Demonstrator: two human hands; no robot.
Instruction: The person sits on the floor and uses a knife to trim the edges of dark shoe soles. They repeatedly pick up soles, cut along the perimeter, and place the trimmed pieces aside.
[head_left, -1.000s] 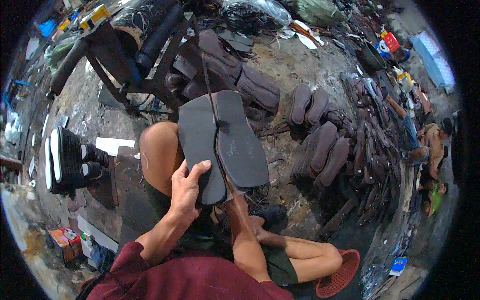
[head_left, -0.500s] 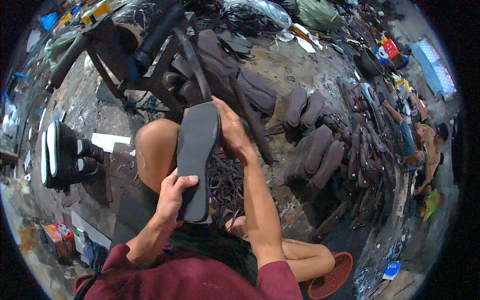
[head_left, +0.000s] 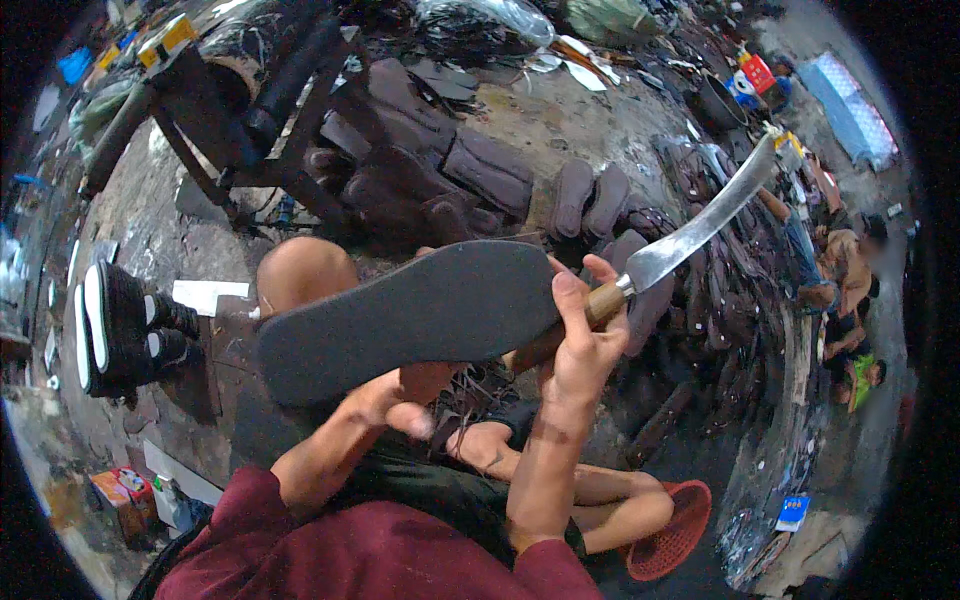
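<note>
A dark grey shoe sole (head_left: 400, 315) lies slantwise in front of me, its broad flat face up. My left hand (head_left: 405, 398) supports it from its near edge; the thumb shows, while the other fingers are mostly hidden beneath the sole. At the sole's right end, my right hand (head_left: 585, 335) is closed round the wooden handle of a knife (head_left: 700, 235). Its long, curved, shiny blade points up and to the right, away from the sole. My right thumb and fingers are close to the sole's edge; whether they touch it I cannot tell.
Stacked dark soles (head_left: 490, 170) lie ahead, beside a metal stand (head_left: 230, 120). More soles (head_left: 590, 200) and a heap of dark pieces (head_left: 720, 290) spread to the right. Black-and-white footwear (head_left: 105, 330) sits at left. A person (head_left: 850, 270) is at far right.
The sole has turned from upright to slantwise, its wide face now level. My right hand has left the sole's top edge and now holds a knife. My left hand has shifted right.
</note>
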